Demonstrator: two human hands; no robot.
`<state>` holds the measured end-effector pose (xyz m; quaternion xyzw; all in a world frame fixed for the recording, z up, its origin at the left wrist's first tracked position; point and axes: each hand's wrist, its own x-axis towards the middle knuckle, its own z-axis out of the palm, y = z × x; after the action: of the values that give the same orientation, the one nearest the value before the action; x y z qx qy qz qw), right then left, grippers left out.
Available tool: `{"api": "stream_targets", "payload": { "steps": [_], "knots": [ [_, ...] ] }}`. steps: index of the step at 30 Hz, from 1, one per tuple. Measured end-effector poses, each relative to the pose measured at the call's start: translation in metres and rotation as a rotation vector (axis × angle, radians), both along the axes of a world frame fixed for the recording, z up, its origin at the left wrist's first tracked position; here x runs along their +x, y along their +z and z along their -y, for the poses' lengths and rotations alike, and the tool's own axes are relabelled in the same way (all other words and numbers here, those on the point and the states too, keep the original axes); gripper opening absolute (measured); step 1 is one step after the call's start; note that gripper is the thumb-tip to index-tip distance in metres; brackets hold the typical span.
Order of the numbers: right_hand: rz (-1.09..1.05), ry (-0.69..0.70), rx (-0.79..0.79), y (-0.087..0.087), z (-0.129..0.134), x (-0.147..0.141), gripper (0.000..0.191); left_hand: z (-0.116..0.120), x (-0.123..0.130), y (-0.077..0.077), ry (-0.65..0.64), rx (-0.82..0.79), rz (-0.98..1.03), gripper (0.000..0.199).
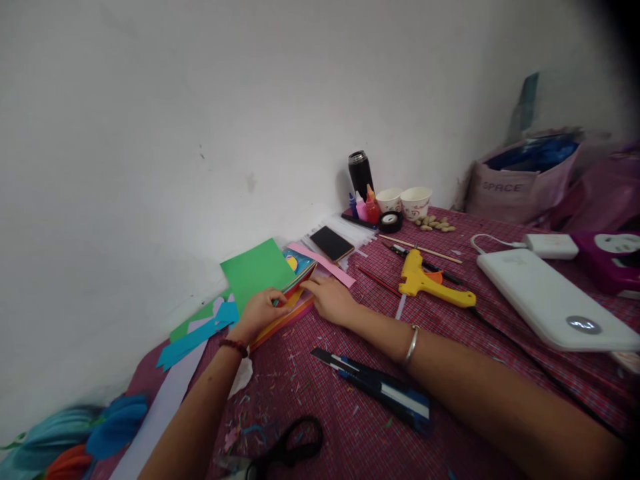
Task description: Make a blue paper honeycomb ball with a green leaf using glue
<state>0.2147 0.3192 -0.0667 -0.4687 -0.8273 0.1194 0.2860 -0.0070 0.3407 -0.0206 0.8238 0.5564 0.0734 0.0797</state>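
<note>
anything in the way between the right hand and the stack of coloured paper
Nothing visible: the right hand is right at the edge of the coloured paper stack, and the left hand is at that edge too. The utility knife and black scissors lie nearer the person, not between.

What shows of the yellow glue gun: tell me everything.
The yellow glue gun lies on its side on the red checked tablecloth, right of the right hand, which does not touch it. Its plastic-looking body has an orange trigger. A pale, translucent glue stick pokes from its back; a dark cord trails from its handle.
</note>
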Motion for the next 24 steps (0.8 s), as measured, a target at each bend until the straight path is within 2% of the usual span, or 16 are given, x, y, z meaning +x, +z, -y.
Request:
{"api": "stream_targets", "payload": {
  "steps": [11, 17, 24],
  "knots": [
    [-0.041, -0.052, -0.044, 0.0035, 0.0008, 0.0015, 0.039, 0.0068, 0.004, -0.003, 0.013, 0.04, 0.008, 0.016],
    [-0.04, -0.046, -0.047, 0.0036, 0.0014, 0.0018, 0.032, 0.0078, 0.0031, -0.0045, 0.01, 0.058, 0.024, 0.017],
    [-0.053, -0.044, -0.05, 0.0028, 0.001, 0.0017, 0.032, 0.0103, 0.0056, -0.0075, -0.017, 0.086, 0.042, 0.014]
  ]
}}
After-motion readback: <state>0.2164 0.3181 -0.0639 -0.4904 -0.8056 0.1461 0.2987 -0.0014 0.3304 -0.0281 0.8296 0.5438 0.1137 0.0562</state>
